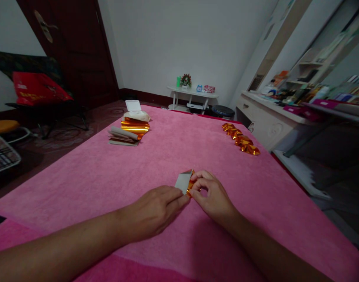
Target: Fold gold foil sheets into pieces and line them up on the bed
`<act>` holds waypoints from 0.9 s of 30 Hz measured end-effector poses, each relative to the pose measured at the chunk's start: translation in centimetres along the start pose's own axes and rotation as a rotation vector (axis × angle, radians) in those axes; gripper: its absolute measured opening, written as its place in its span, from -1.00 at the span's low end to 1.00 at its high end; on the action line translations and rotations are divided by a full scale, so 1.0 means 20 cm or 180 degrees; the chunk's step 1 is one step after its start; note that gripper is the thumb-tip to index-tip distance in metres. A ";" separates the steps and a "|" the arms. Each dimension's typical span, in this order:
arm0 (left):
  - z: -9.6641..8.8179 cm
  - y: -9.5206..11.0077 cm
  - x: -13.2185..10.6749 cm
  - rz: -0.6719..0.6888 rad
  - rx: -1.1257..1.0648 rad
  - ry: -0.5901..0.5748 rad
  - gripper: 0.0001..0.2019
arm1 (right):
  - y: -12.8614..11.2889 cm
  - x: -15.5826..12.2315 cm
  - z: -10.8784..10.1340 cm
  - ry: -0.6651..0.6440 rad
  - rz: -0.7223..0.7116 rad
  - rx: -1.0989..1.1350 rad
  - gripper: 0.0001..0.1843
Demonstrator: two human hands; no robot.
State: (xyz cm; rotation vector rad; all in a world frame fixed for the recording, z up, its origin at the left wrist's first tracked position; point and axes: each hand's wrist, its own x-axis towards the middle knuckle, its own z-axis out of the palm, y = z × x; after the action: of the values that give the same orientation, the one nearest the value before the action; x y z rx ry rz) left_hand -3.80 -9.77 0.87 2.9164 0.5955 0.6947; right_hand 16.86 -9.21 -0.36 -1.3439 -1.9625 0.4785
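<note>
Low in the middle of the view, on a pink cloth (pixel 167 156), a small grey-and-gold sheet (pixel 183 182) is lying between both hands, its grey face showing on the left and gold on the right. With that sheet as the clock's centre and twelve at the table's far edge, the left hand (pixel 158 207) is resting between seven and eight o'clock, its fingertips covering the near left corner; whether its thumb is also pinching there, I cannot tell. The right hand (pixel 210 192) is sitting between three and four, its thumb and forefinger curling together and gripping the gold part.

Toward ten o'clock, well apart from the hands, a stack of grey and gold sheets (pixel 123 134) is waiting, and a white pack (pixel 138 115) with a raised lid is standing beyond it, toward eleven. Toward two, a row of crumpled-looking gold pieces (pixel 241 138) is running along the cloth near the table's right edge.

Judging by the slanted far edge and the pinched gold side, the person is probably shaping a fold. The next move seems to be calling for a steady left hand while the right is guiding the gold side and pressing its crease.
</note>
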 end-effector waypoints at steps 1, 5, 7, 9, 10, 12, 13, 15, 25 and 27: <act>0.00 0.00 0.00 -0.0081 -0.0033 -0.0132 -0.74 | 0.00 0.00 0.00 0.0003 0.0001 0.0008 -0.80; 0.00 0.01 0.02 -0.0497 -0.0349 -0.0397 -0.74 | 0.00 0.00 0.00 0.0005 -0.0001 0.0042 -0.80; 0.00 0.02 0.03 -0.0527 -0.0453 -0.0350 -0.75 | 0.01 0.00 0.00 -0.0011 0.0002 0.0050 -0.81; 0.00 0.02 0.03 -0.0373 -0.0426 -0.0313 -0.76 | 0.01 0.00 0.00 -0.0027 0.0015 0.0046 -0.81; 0.00 0.01 0.03 -0.0286 -0.0383 -0.0314 -0.76 | 0.01 0.00 0.00 -0.0039 0.0022 0.0043 -0.81; 0.00 0.01 0.03 -0.0152 -0.0288 -0.0367 -0.75 | 0.01 0.00 0.00 -0.0055 0.0026 0.0048 -0.81; 0.00 0.01 0.03 -0.0109 -0.0252 -0.0394 -0.75 | 0.01 0.00 0.00 -0.0052 0.0019 0.0060 -0.81; 0.00 0.00 0.03 -0.0042 -0.0209 -0.0396 -0.75 | 0.01 0.00 0.00 -0.0029 -0.0002 0.0096 -0.81; 0.01 -0.01 0.03 0.0081 -0.0231 -0.0216 -0.75 | 0.00 0.01 0.01 0.0059 0.0067 0.0276 -0.83; 0.00 0.00 0.03 0.0037 -0.0232 -0.0284 -0.75 | 0.00 0.01 0.00 0.0043 0.0099 0.0288 -0.82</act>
State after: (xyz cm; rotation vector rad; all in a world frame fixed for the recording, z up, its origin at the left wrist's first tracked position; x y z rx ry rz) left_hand -3.35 -9.50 1.01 2.8678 0.5329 0.5712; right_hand 16.71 -9.07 -0.32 -1.3192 -1.8886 0.5648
